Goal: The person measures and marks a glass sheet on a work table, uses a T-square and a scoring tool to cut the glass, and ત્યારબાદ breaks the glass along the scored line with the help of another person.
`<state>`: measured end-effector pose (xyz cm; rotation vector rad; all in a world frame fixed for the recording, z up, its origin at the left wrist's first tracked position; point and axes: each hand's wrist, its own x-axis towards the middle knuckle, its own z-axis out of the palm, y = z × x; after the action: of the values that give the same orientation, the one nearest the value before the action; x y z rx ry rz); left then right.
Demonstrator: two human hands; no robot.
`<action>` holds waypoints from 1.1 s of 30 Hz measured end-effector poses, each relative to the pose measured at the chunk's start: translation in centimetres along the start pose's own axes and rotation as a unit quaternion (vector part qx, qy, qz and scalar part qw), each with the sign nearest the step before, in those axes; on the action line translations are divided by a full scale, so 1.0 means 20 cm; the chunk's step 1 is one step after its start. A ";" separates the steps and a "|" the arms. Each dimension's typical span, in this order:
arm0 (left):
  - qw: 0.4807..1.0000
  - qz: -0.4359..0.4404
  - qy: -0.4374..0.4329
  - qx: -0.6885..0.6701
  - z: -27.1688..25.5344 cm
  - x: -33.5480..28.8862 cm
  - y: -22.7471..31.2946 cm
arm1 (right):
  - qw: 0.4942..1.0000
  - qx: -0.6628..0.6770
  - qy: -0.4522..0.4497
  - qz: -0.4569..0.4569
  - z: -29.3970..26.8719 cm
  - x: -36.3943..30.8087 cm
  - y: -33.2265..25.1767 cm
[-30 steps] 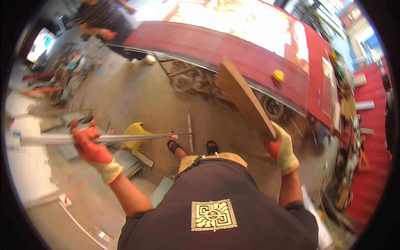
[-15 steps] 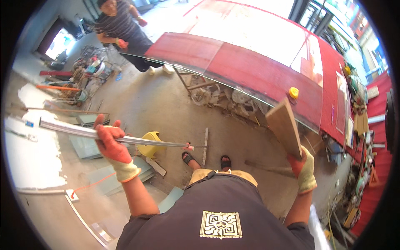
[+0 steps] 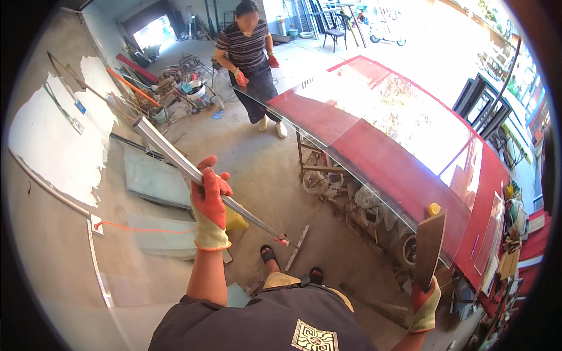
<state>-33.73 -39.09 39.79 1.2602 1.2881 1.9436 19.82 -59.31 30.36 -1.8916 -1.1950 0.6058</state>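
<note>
Your left hand [image 3: 211, 205], left of centre, wears a coral-red glove with a cream cuff; your right hand [image 3: 425, 304], lower right, matches it. The metal bar [image 3: 167, 146] at your left is silvery grey, the wooden board [image 3: 430, 243] at your right brown. Your black T-shirt [image 3: 252, 322], bottom centre, bears a pale gold, maze-like square print [image 3: 315, 336]. To the right you see a red table covering [image 3: 497, 175], a yellow tape measure [image 3: 434, 209] and a purple pen [image 3: 473, 247]. At upper centre, the co-worker's dark shirt [image 3: 246, 45] has pale horizontal stripes. Lower left, an orange cord [image 3: 140, 228] crosses pale green glass sheets [image 3: 170, 245].
</note>
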 end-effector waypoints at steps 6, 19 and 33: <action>1.000 0.000 0.001 -0.014 0.02 -0.03 0.02 | 0.999 0.040 -0.011 0.020 0.00 -0.01 -0.02; 0.996 -0.072 -0.006 -0.057 0.02 0.04 -0.06 | 0.997 0.038 0.046 0.048 -0.01 -0.23 0.09; 0.991 -0.076 -0.087 -0.072 -0.04 0.09 -0.12 | 0.928 0.310 0.150 0.139 -0.05 -0.59 0.28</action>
<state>-35.41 -37.04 38.24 1.1956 1.1026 1.7456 18.29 -71.53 26.01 -1.5314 -0.4551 0.7120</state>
